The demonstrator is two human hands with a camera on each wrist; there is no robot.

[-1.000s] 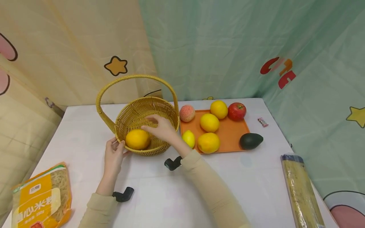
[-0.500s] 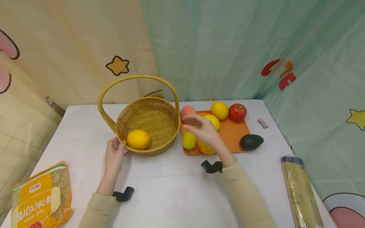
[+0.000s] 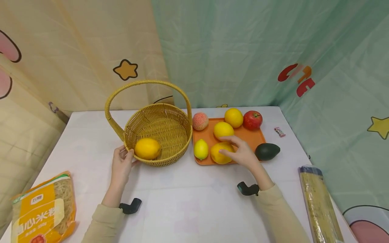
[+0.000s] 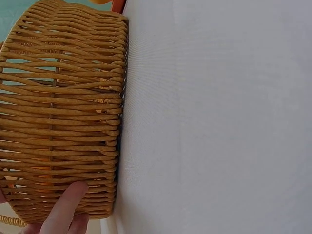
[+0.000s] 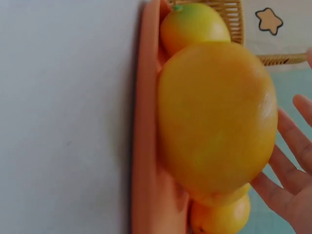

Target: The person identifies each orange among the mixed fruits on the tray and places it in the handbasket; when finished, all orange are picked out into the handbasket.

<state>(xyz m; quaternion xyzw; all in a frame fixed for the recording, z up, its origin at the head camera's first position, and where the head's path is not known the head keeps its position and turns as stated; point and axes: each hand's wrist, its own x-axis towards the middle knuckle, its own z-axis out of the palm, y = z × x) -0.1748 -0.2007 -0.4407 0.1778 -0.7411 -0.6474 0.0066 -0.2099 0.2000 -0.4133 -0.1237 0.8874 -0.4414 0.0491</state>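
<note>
My left hand (image 3: 121,165) grips the basket (image 3: 167,130) by its near-left rim, thumb uppermost, beside the orange-yellow fruit (image 3: 147,149) inside. My right hand (image 3: 244,154) slants leftward, thumb and fingers spread about the large yellow fruit (image 3: 218,156) at the near edge of the tray (image 3: 247,137). A red apple (image 3: 253,120) sits at its far right corner.

The basket (image 3: 171,135) is woven in golden tan. Deep yellow is shown by its fruit (image 3: 148,149), and yellow-orange by the large fruit (image 3: 219,155) on the plain orange tray (image 3: 247,136). The lemon (image 3: 201,150) is tinged green at one end, the peach (image 3: 200,121) is speckled pink, the apple (image 3: 251,120) is coloured red. Beige and pale green are divided across the curtain (image 3: 228,57), where an orange star (image 3: 125,70) is outlined in black. The orange packet (image 3: 30,214) is lettered in white.
</note>
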